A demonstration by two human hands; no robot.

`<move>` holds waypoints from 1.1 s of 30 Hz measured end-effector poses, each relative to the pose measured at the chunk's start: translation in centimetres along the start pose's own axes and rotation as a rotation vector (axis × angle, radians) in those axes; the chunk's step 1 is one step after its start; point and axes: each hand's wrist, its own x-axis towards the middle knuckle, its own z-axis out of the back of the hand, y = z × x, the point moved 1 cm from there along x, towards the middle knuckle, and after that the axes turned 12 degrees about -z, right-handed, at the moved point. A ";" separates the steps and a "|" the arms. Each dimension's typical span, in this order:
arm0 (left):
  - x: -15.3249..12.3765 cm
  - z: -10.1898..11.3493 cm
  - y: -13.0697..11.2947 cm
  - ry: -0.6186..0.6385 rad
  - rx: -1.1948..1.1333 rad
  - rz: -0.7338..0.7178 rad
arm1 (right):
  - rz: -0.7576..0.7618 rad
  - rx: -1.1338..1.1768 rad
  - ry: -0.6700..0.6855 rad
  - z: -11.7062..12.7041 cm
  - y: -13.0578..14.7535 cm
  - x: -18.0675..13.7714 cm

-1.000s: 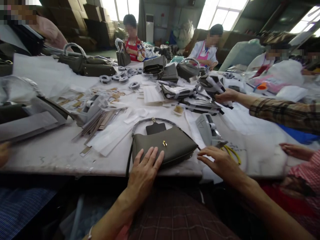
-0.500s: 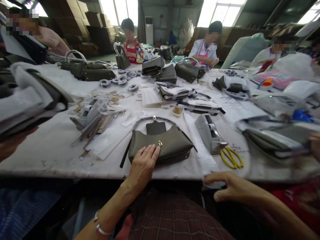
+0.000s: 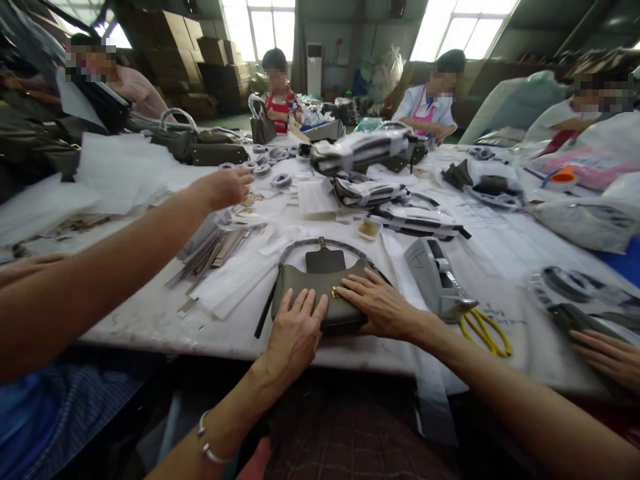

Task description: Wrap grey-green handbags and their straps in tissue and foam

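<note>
An olive-green handbag point(image 3: 313, 279) lies on the white-covered table in front of me, its dark flap point(image 3: 325, 261) folded back and its wrapped handle arched behind. My left hand point(image 3: 299, 327) rests on the bag's front with the fingers laid out flat. From the right, my right hand point(image 3: 377, 303) lies over the bag's other half, fingers stretched out beside the gold clasp point(image 3: 335, 292). Part of the bag is hidden under both hands. Just right of it stand a grey tape dispenser point(image 3: 435, 277) and yellow-handled scissors point(image 3: 486, 333).
A co-worker's arm point(image 3: 165, 233) reaches in from the left. Another person's hand point(image 3: 607, 357) rests on a bag at right. Wrapped bags point(image 3: 420, 220), a small dish point(image 3: 369, 229), cardboard strips point(image 3: 220, 253) and tape rolls point(image 3: 281, 181) lie beyond. Several people sit around the table.
My right hand has moved from the table edge onto the bag. A co-worker's arm now stretches in from the left, and the wrapped bag there is now farther back, near the middle.
</note>
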 end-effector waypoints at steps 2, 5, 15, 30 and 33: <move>-0.5 -1.5 0.1 -0.023 0.020 0.014 | -0.010 -0.008 0.040 -1.5 -0.4 0.0; -1.6 -4.4 -0.2 -0.120 0.068 0.005 | -0.066 -0.018 -0.049 -4.5 -0.3 -1.0; -0.9 -5.4 -1.5 -0.032 0.019 0.039 | -0.118 0.082 -0.123 -7.0 0.3 -1.5; -1.7 -5.1 1.6 -0.050 0.020 -0.056 | 0.146 0.358 -0.026 -4.5 -1.2 3.9; -3.7 -5.7 3.3 -0.110 0.081 -0.062 | 0.155 0.400 -0.094 -5.6 -1.5 3.3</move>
